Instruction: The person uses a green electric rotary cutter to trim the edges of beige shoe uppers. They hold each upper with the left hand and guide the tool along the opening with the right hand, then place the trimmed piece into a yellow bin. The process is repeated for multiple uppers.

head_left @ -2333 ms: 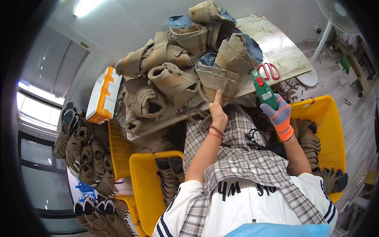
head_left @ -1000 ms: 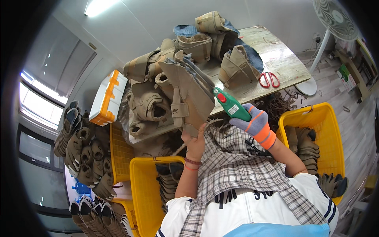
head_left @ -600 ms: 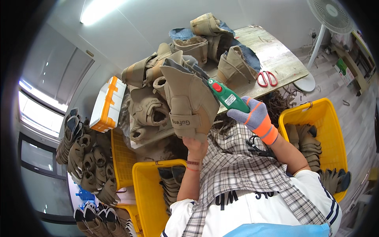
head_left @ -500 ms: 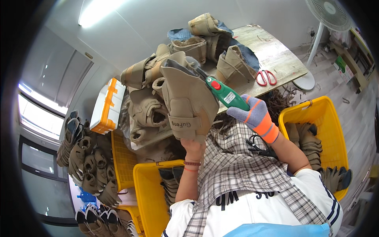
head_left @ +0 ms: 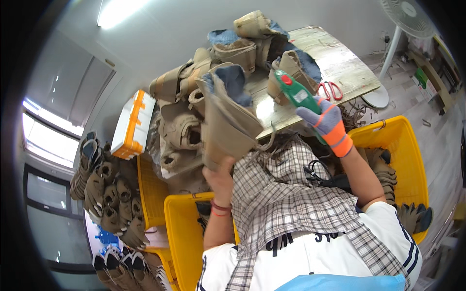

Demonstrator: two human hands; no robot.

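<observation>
My bare left hand (head_left: 221,178) grips a tan shoe upper (head_left: 227,128) from below, its dark blue-grey lining showing at the top opening. A thin loose strip hangs from its right edge. To the right of the upper and apart from it, my right hand (head_left: 330,125), in a grey and orange glove, is closed around a green handheld power tool (head_left: 297,93) with a red button. The tool's working tip cannot be made out. Red-handled scissors (head_left: 329,91) lie on the worktable (head_left: 340,65) just beyond my right hand.
Several tan uppers (head_left: 182,131) pile up on the table's left and far side. A white and orange box (head_left: 130,123) stands at the left. Yellow crates (head_left: 405,145) holding uppers flank me. Cut scraps (head_left: 357,112) hang by the table edge; a fan (head_left: 407,17) stands far right.
The shoe upper has turned so its lined opening shows and its strap side no longer does. My right hand has drawn the tool away from it, to the right and up.
</observation>
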